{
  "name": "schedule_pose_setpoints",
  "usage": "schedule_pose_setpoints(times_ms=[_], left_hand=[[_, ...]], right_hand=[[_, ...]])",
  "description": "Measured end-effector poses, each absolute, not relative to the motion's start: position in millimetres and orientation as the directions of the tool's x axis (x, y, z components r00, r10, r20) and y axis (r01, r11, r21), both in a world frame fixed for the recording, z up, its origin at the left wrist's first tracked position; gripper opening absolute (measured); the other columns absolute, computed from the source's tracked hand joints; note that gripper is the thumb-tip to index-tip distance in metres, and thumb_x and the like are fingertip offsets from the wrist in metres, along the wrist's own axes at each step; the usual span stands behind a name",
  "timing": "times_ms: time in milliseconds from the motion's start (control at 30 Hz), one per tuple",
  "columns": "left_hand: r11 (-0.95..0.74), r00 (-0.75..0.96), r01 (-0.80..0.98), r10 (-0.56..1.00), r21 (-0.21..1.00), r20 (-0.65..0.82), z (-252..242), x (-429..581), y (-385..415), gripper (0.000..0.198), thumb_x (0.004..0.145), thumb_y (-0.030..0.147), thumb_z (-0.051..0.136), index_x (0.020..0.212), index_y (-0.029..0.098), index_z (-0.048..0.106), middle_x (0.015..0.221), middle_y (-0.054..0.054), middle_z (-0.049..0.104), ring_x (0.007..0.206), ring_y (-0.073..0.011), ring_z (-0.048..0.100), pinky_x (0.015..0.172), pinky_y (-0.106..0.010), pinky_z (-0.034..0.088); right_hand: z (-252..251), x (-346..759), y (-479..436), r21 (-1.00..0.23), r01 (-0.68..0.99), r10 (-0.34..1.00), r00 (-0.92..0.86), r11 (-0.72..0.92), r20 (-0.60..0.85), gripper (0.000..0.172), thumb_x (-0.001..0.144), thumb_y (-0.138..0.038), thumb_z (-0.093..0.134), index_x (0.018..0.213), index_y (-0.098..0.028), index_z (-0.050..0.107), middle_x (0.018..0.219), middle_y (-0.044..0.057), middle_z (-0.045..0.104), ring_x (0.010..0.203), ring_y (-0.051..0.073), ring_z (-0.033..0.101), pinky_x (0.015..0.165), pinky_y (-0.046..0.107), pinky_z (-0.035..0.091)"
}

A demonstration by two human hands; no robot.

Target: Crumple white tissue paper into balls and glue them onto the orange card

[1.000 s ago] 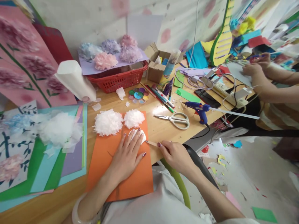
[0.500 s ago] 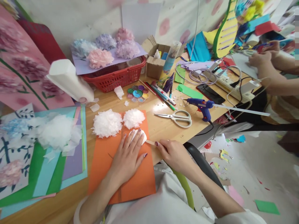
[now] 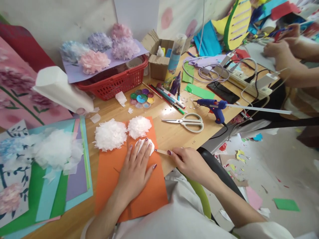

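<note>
My left hand (image 3: 136, 169) lies flat with its fingers spread, pressing a small white piece (image 3: 151, 149) onto the orange sheet (image 3: 147, 196). Only the edges of that white piece show around the fingers. Closed in a pinch, my right hand (image 3: 188, 162) holds a thin pale stick (image 3: 162, 151) with a dark tip, which points at the right edge of the white piece. Two ruffled white paper flowers, a larger one (image 3: 111, 134) and a smaller one (image 3: 139, 126), rest at the top of the orange sheet.
Scissors (image 3: 188, 122) and a blue glue gun (image 3: 214, 107) lie to the right. Behind are a paint palette (image 3: 142, 98), pens (image 3: 171, 98) and a red basket (image 3: 112, 84) bearing paper flowers. Coloured sheets (image 3: 74, 179) lie left. Another person's hands (image 3: 281, 46) work at far right.
The stick has drawn back slightly from the white piece, so its dark tip now shows. My left hand stays pressed on the piece. The camera view has shifted a little.
</note>
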State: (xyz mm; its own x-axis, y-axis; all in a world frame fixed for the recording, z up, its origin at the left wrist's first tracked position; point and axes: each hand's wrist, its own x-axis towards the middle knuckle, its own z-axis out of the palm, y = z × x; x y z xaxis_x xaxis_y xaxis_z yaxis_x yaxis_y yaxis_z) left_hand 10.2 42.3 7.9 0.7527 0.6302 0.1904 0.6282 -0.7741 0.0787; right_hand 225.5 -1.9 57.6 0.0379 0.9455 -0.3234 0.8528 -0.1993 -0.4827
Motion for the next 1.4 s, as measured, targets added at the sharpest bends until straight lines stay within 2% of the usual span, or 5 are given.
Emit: schedule_pose_setpoints(times_ms=[467, 700, 867, 1133, 1400], left_hand=[[-0.765, 0.754, 0.63, 0.643, 0.135, 0.129, 8.1, 9.4, 45.7, 0.063, 0.101, 0.032, 0.043, 0.157, 0.012, 0.023, 0.162, -0.012, 0.033, 0.152, -0.0322, 0.022, 0.121, -0.056, 0.025], [-0.741, 0.729, 0.646, 0.67, 0.184, 0.142, 9.4, 8.3, 44.2, 0.072, 0.101, 0.033, 0.043, 0.16, 0.014, 0.005, 0.161, -0.015, 0.034, 0.152, -0.0316, 0.023, 0.119, -0.057, 0.03], [-0.729, 0.706, 0.647, 0.684, 0.226, 0.184, 9.1, 8.9, 44.2, 0.078, 0.1, 0.033, 0.046, 0.159, 0.011, 0.0, 0.16, -0.021, 0.033, 0.152, -0.0316, 0.023, 0.118, -0.058, 0.032], [-0.755, 0.749, 0.633, 0.653, 0.171, 0.108, 11.5, 6.2, 45.4, 0.06, 0.101, 0.029, 0.044, 0.155, 0.013, 0.024, 0.161, -0.014, 0.035, 0.153, -0.0313, 0.018, 0.119, -0.058, 0.029], [-0.768, 0.757, 0.62, 0.639, 0.159, 0.135, 7.7, 8.4, 47.6, 0.06, 0.1, 0.03, 0.045, 0.154, 0.012, 0.027, 0.161, -0.015, 0.035, 0.153, -0.0327, 0.019, 0.119, -0.059, 0.028]], right_hand=[[48.1, 205.8, 1.1, -0.402, 0.891, 0.943, 0.074, -0.209, -0.325, 0.035, 0.101, -0.027, 0.039, 0.074, -0.018, 0.06, 0.066, 0.005, 0.067, 0.059, 0.015, 0.056, 0.056, 0.029, 0.022], [50.7, 208.5, -9.1, -0.399, 0.879, 0.924, 0.11, -0.262, -0.366, 0.036, 0.103, -0.028, 0.037, 0.077, -0.019, 0.061, 0.066, 0.005, 0.065, 0.06, 0.017, 0.058, 0.055, 0.028, 0.024], [53.9, 210.4, -14.3, -0.417, 0.854, 0.909, 0.141, -0.312, -0.393, 0.037, 0.102, -0.029, 0.038, 0.074, -0.019, 0.059, 0.063, 0.005, 0.064, 0.058, 0.017, 0.057, 0.054, 0.028, 0.024], [51.2, 202.3, -3.9, -0.407, 0.87, 0.919, 0.117, -0.278, -0.378, 0.038, 0.103, -0.028, 0.037, 0.077, -0.018, 0.063, 0.069, 0.007, 0.069, 0.062, 0.018, 0.061, 0.057, 0.03, 0.025], [49.0, 192.4, 2.9, -0.421, 0.867, 0.931, 0.119, -0.267, -0.347, 0.038, 0.102, -0.029, 0.038, 0.077, -0.018, 0.064, 0.069, 0.007, 0.07, 0.062, 0.019, 0.062, 0.056, 0.031, 0.024]])
